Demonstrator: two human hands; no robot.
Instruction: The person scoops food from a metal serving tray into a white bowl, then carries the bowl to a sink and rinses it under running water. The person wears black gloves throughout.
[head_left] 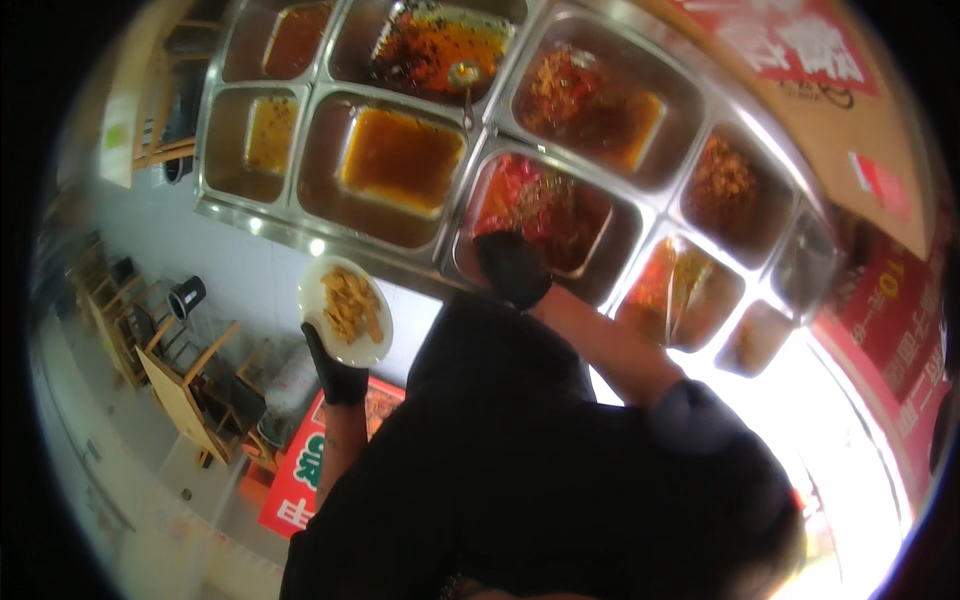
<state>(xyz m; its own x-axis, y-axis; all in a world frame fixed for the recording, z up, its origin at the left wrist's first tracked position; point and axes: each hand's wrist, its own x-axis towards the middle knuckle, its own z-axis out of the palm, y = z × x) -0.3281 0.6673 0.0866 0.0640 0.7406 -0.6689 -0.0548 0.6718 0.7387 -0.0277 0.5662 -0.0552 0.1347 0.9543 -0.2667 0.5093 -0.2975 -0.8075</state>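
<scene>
My left hand (342,376), in a black glove, grips the lower edge of a small white plate (385,345). Pale yellow-brown strips of food (352,305) lie piled on it. The plate is held just in front of the metal counter edge. Over the near part of a steel pan (622,255) is my black-gloved right hand (515,270), with its fingers bunched together. That pan holds red sauce with chopped red pieces (530,205). Whatever may be between the right fingers is hidden by the dark glove.
Around this pan sit several others: one with brown-orange liquid (405,160), one with dark oily sauce and a ladle (465,75), one with orange-brown bits (722,180). A cardboard box (850,130) stands far right. Wooden chairs (185,390) and a red sign (300,485) are at left.
</scene>
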